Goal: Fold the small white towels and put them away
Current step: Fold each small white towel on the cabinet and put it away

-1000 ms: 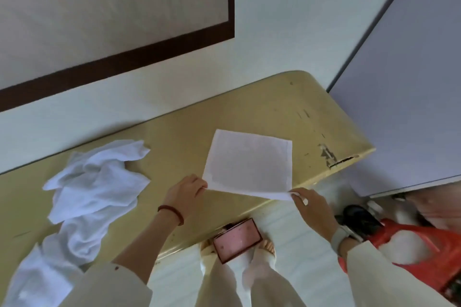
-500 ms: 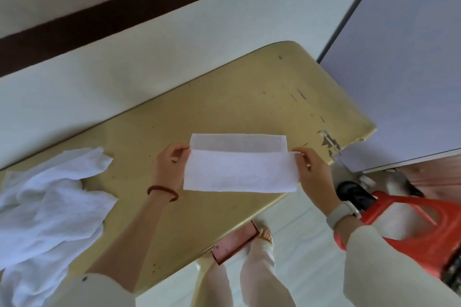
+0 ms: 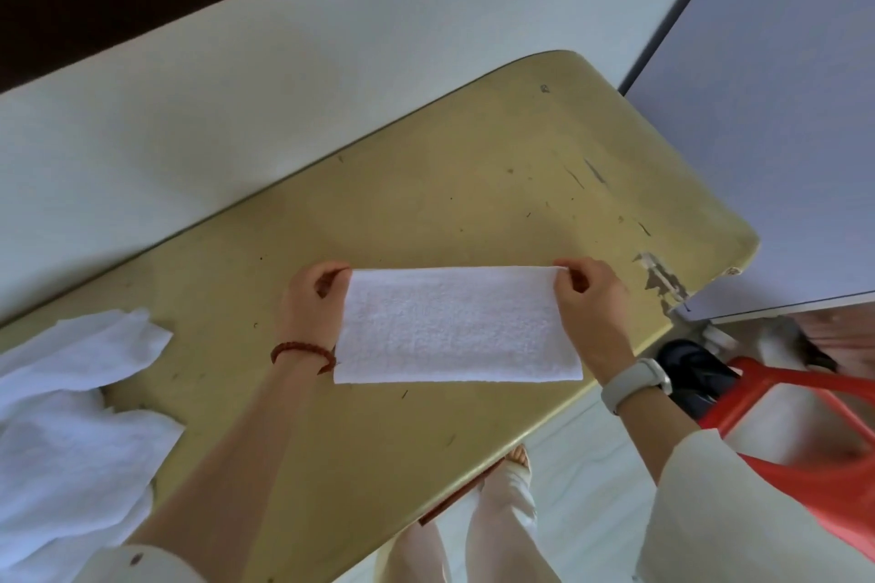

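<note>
I judge this folded towel (image 3: 457, 326) to be light, soft and limp, so it will sag or slip open if I lift it by one end; the safest hold is at the two far corners together, or flat under the doubled layers. My left hand (image 3: 310, 304) pinches the far left corner with fingers curled on the edge, and my right hand (image 3: 589, 305) pinches the far right corner the same way. The towel lies flat on the yellow table (image 3: 473, 185), near its front edge, between my hands, doubled into a long rectangle with the near edge straight and the terry nap clean and white. A loose heap of unfolded white towels (image 3: 71, 421) sits on the table well off to my left. A red basket (image 3: 805, 436) stands on the floor by my right arm; I cannot tell whether it is where the towels go.
</note>
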The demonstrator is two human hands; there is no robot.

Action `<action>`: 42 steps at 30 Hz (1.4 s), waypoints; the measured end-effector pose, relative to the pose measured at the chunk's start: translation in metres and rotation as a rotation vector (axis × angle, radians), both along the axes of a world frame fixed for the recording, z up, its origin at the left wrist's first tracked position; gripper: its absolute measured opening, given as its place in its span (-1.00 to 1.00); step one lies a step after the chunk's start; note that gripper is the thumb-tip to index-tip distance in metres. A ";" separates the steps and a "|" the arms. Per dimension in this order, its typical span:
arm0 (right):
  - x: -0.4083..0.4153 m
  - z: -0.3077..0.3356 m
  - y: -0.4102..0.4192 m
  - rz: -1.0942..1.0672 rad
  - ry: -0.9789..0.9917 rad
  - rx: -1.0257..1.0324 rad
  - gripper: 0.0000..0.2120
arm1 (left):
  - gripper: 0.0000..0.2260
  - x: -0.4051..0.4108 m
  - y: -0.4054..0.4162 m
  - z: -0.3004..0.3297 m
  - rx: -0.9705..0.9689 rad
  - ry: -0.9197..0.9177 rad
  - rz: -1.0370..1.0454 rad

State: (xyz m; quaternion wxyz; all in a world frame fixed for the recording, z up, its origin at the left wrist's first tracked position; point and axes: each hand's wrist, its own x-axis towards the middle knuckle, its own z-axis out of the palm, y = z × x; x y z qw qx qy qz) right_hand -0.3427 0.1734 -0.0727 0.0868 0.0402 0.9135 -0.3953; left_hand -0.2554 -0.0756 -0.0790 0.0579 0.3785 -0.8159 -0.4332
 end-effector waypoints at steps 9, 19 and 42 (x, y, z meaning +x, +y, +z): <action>-0.001 -0.004 -0.004 0.064 0.044 0.166 -0.74 | -0.84 -0.004 -0.001 -0.008 -0.196 -0.079 -0.035; 0.057 -0.027 -0.036 0.518 0.291 0.616 -0.57 | -0.60 0.022 0.055 -0.026 -0.766 -0.168 -0.686; 0.100 0.000 -0.006 0.806 0.324 0.032 -0.75 | -0.58 -0.019 0.029 0.005 -0.876 -0.381 -0.662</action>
